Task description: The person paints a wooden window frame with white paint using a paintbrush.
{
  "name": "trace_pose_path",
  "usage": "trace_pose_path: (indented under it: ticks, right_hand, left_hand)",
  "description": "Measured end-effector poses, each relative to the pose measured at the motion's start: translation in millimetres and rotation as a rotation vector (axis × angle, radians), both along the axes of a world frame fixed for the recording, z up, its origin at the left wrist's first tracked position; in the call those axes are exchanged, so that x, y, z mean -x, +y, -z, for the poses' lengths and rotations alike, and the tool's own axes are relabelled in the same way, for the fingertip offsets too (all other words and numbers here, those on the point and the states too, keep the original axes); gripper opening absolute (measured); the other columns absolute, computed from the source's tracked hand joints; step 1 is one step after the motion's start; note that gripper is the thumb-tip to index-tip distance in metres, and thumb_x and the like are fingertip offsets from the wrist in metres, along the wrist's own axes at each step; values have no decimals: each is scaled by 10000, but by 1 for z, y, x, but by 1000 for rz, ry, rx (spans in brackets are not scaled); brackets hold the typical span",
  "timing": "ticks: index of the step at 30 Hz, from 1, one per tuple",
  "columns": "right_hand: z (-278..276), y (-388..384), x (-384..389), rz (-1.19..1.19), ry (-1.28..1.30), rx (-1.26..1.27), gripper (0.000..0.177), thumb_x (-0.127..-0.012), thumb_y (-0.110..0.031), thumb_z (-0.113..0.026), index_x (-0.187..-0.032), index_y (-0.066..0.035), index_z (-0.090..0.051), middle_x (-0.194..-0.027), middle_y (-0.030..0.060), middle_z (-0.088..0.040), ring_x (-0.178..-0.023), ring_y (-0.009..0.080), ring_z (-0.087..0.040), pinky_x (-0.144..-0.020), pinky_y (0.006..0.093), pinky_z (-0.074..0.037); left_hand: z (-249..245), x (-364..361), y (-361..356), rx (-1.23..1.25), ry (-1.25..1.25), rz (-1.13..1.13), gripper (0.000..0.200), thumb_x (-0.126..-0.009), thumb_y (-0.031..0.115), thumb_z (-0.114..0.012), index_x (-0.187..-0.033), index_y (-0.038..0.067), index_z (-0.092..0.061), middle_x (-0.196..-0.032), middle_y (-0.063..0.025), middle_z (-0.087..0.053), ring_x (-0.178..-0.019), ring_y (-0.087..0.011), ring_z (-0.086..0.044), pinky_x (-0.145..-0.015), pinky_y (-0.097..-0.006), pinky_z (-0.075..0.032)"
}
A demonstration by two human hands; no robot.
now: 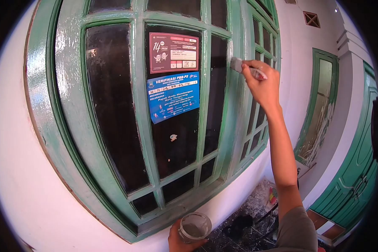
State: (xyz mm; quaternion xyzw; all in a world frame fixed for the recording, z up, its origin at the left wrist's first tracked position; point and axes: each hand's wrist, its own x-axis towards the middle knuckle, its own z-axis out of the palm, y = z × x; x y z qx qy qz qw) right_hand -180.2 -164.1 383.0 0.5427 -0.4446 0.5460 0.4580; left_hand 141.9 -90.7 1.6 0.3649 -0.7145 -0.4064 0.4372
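Note:
My right hand [260, 80] is closed round the handle of a paintbrush [237, 64], raised to the upper right of the window. The brush's bristles meet the green window frame [235, 101], which looks streaked with a paler coat in places. Low in the view, my left hand [181, 238] grips a clear plastic cup [195, 227] with greyish paint in it. The cup is below the window sill [185, 206], and its lower part is partly hidden by my fingers.
A maroon sticker [174, 52] and a blue sticker [173, 96] are on the dark glass. To the right stand a narrow green-framed window [319, 101] and a green door [344, 185]. Debris and dark items lie on the paint-spotted floor [239, 222].

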Motion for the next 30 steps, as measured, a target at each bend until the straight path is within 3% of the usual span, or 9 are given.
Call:
trace_pose_path:
  ticks: [7, 15, 16, 19, 22, 26, 30]
  right_hand:
    - [-41, -8, 0, -47, -1, 57, 210, -908, -197, -746, -1010, -19, -790, -895, 190, -751, -752, 343, -721, -718, 368, -568]
    - [10, 5, -3, 35, 24, -198, 195, -893, -163, -728, -979, 5, -776, -888, 202, -741, -759, 382, -699, -722, 400, -561]
    - [12, 10, -6, 31, -21, -259, 178, -876, -135, -706, -948, 11, -778, -783, 198, -723, -673, 335, -701, -699, 394, -564]
    - [0, 28, -14, -43, -214, -518, 191, -862, -155, -682, -887, 7, -781, -650, 163, -687, -575, 258, -685, -661, 373, -564]
    - [-16, 27, -15, -15, -237, -665, 220, -852, -193, -667, -834, -5, -778, -574, 122, -657, -532, 198, -668, -628, 348, -557]
    - [-32, 10, -1, -7, -230, -537, 245, -867, -230, -662, -841, -17, -780, -590, 103, -677, -550, 188, -675, -634, 328, -555]
    - [-44, 9, -5, -52, -177, -213, 284, -904, -267, -676, -921, -6, -787, -635, 115, -694, -594, 198, -696, -645, 323, -554]
  left_hand:
    - [16, 4, -1, -2, 26, -26, 1130, -538, 237, -1040, -1493, 69, -458, -1351, -210, -633, -1235, -371, -633, -1009, -488, -546]
    - [14, -1, 0, -25, 2, -79, 1145, -529, 234, -1041, -1498, 66, -455, -1362, -213, -628, -1240, -383, -629, -1005, -488, -547]
    - [14, -1, -1, 14, 3, -83, 1150, -529, 234, -1041, -1502, 66, -451, -1366, -214, -627, -1243, -383, -628, -1007, -490, -547]
    - [14, -1, -1, 6, 44, -63, 1164, -528, 229, -1042, -1510, 61, -440, -1374, -215, -626, -1255, -381, -624, -1013, -495, -547]
    - [-1, 1, 1, -21, 38, -46, 1171, -527, 220, -1044, -1514, 57, -435, -1377, -213, -628, -1265, -378, -620, -1019, -498, -545]
    - [14, -1, -1, 2, 34, -42, 1182, -524, 213, -1045, -1520, 57, -428, -1383, -213, -624, -1273, -375, -615, -1024, -497, -543]
    - [18, -3, -1, 26, 19, -66, 1195, -527, 225, -1048, -1529, 60, -418, -1384, -209, -623, -1272, -374, -615, -1027, -496, -541]
